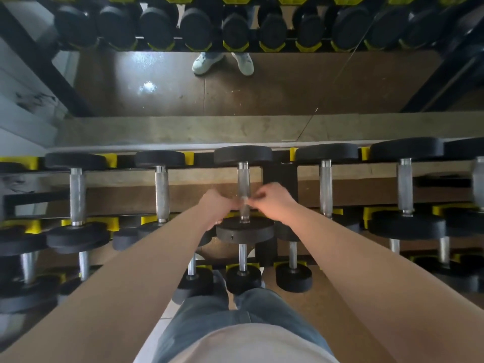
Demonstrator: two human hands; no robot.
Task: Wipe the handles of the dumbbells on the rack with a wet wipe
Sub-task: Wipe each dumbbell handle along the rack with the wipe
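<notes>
A black rack (279, 176) with yellow cradles holds a row of black dumbbells with silver knurled handles. Both my hands meet at the handle (242, 176) of the middle dumbbell (243, 154) on the top tier. My left hand (216, 205) pinches something at the near part of the handle from the left. From the right, my right hand (271, 201) pinches the same spot. A thin pale wet wipe (244, 205) seems stretched between the fingers across the handle; it is blurred and mostly hidden.
Neighbouring dumbbells (162, 187) (326, 184) lie on either side on the top tier. Smaller dumbbells (242, 273) rest on the lower tier near my legs. A wall mirror (235, 82) behind the rack reflects the floor, dumbbells and my shoes.
</notes>
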